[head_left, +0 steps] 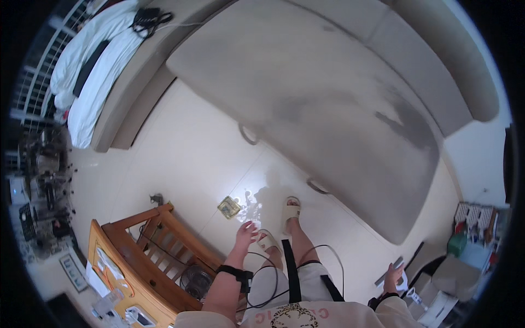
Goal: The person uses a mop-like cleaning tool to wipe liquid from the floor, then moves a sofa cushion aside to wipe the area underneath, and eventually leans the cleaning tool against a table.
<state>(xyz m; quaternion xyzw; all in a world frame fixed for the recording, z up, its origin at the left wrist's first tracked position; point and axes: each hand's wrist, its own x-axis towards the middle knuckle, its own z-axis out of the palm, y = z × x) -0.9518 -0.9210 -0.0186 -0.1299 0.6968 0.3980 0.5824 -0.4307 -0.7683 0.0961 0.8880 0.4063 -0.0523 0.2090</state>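
My left hand (246,235) hangs above the pale tiled floor, fingers apart and holding nothing I can see. Beyond it on the floor lies a small square yellow-and-green packet or tray (229,208). Beside this a bright, wet-looking patch (250,206) shines on the tiles. Out at the lower right, my right hand (392,277) has its fingers spread. A narrow grey bar-shaped thing (381,280) and a white object (403,283) show close by it; whether the hand touches either is unclear.
A large grey-beige sofa (306,93) with dark stains fills the far side. To the left, white bedding (104,82) lies on another seat. A wooden table (134,273) with a slatted lower frame stands near left. Shelves and boxes (476,240) crowd the right. Cables loop around my legs.
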